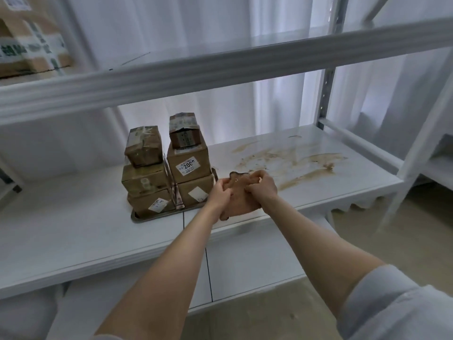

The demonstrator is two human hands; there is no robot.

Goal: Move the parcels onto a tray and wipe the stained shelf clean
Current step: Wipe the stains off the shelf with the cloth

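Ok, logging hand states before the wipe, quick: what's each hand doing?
Left hand: grips the cloth.
Right hand: grips the same cloth.

Single head-worn wide-angle view, facing forward and down onto the shelf (pixel 98 224) from close in front. Straight edges bow, seemingly from the lens.

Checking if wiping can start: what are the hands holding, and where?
One tan cloth, bunched between both: left hand grips its left side, right hand its right side.
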